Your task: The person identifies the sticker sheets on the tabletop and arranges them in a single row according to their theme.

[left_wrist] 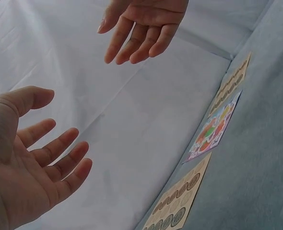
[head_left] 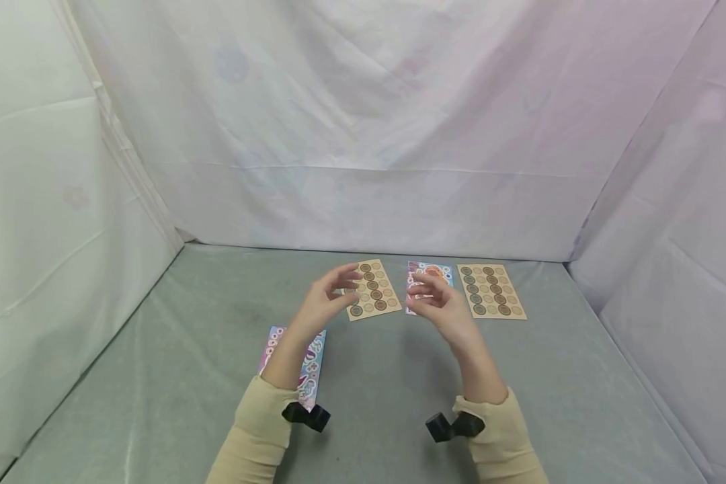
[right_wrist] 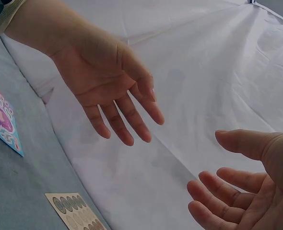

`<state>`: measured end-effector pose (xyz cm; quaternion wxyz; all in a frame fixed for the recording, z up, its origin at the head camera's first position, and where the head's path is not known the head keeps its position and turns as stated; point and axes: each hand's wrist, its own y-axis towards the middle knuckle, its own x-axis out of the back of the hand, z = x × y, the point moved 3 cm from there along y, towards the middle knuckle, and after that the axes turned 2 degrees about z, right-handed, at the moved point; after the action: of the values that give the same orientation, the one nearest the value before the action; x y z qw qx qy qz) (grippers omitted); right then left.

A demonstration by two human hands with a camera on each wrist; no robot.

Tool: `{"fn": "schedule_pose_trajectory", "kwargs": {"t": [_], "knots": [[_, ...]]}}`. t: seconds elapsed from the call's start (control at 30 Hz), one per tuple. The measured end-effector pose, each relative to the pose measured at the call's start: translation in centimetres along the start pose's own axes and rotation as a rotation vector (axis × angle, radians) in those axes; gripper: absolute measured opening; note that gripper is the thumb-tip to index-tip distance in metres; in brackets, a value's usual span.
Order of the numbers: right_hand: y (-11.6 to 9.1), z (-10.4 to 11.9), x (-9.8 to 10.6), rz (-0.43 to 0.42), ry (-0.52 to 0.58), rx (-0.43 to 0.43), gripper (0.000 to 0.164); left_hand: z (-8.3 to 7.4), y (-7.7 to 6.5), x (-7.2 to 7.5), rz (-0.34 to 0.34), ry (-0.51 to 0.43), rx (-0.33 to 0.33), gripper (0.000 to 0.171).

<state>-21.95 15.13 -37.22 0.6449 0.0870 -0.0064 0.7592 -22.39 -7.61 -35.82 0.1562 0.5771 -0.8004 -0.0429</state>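
Observation:
Both hands hover above the table, palms facing each other with a gap between them, and neither holds anything. The left hand (head_left: 328, 296) has loosely bent fingers and overlaps a tan sheet of round coin-like stickers (head_left: 376, 290) in the head view. Opposite it, the right hand (head_left: 438, 302) is similarly relaxed, in front of a colourful sticker sheet (head_left: 429, 267) that it partly covers. Farther right lies a second tan sheet with round designs (head_left: 492, 291). Under the left forearm, another pink and blue sticker sheet (head_left: 313, 363) lies partly hidden.
The sheets lie flat on a grey-green cloth-covered table (head_left: 375, 417). White fabric walls (head_left: 363, 134) enclose the table at the back and both sides. Each wrist carries a small black camera mount (head_left: 305, 415) over a beige sleeve (head_left: 248, 430).

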Motion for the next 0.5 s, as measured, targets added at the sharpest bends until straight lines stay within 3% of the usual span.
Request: {"fn": "schedule_pose_trajectory", "kwargs": {"t": [0.23, 0.5], "knots": [[-0.1, 0.0, 1.4, -0.042, -0.011, -0.041, 0.054, 2.8, 1.8, -1.4, -0.024, -0.061, -0.025, 0.050], [0.2, -0.1, 2.5, -0.058, -0.026, -0.022, 0.050, 3.4, 2.8, -2.8, -0.046, -0.053, -0.031, 0.051]]}}
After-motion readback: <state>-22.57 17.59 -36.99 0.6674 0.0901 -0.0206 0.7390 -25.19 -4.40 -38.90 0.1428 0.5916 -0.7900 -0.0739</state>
